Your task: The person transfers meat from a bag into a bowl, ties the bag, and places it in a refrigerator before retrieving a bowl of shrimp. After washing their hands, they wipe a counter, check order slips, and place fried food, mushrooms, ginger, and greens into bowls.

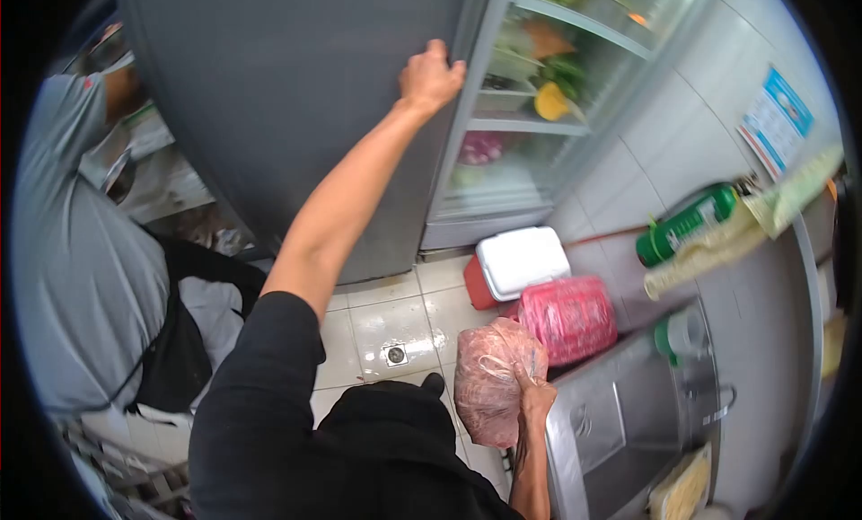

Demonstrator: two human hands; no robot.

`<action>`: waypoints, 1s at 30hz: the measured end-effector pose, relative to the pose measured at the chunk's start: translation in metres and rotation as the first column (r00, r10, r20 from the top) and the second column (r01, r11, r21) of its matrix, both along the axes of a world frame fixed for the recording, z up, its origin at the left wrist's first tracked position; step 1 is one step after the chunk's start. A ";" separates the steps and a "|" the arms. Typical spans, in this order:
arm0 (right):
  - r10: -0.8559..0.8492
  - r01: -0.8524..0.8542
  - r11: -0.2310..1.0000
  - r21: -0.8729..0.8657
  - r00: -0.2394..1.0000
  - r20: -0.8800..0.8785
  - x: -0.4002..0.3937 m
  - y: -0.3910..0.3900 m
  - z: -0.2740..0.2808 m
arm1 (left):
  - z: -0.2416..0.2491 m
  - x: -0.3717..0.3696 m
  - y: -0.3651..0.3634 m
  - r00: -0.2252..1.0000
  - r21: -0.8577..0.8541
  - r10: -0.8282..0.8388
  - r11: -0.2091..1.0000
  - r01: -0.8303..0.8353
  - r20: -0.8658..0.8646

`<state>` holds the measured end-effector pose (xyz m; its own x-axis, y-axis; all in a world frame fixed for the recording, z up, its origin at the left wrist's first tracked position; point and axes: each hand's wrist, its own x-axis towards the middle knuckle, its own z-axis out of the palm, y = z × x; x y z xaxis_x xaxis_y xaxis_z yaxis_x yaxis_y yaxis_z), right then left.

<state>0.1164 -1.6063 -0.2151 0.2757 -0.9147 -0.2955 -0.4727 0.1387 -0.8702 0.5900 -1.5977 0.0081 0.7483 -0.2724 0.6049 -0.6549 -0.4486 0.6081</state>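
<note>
My left arm stretches forward, and my left hand (431, 78) is closed around the right-hand edge of a tall dark grey refrigerator door (287, 98). Low on my right side, my right hand (536, 394) grips a clear plastic bag of raw ground meat (494, 376) by its side. The bag is bulky and pinkish, and it hangs above the floor beside the metal sink. Some of the right fingers are hidden against the bag's plastic.
Left of the door, a person in a grey shirt (90, 242) reaches toward shelves. A glass-door fridge (530, 125) stands right of it. A white-lidded red cooler (523, 261), a pink-red package (567, 318), a steel sink (620, 430) and a green cylinder (687, 224) line the right.
</note>
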 end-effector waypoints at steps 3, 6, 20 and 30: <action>0.090 -0.091 0.995 0.050 0.996 0.021 0.027 -0.037 -0.011 | -0.003 0.005 -0.023 0.982 -0.017 0.158 0.987 -0.157 0.104; 0.264 -0.260 0.962 0.086 0.964 -0.043 0.059 -0.053 0.013 | -0.011 0.004 -0.013 0.966 -0.058 0.190 0.981 -0.183 0.175; 0.562 -0.544 0.809 0.222 0.827 -0.022 0.148 -0.126 -0.056 | -0.099 -0.237 0.250 0.917 -0.483 -0.093 0.827 0.288 0.388; 0.740 -0.702 0.668 0.246 0.662 -0.122 0.240 -0.072 -0.025 | -0.153 -0.336 0.345 0.965 -0.863 0.075 0.436 -0.257 -0.250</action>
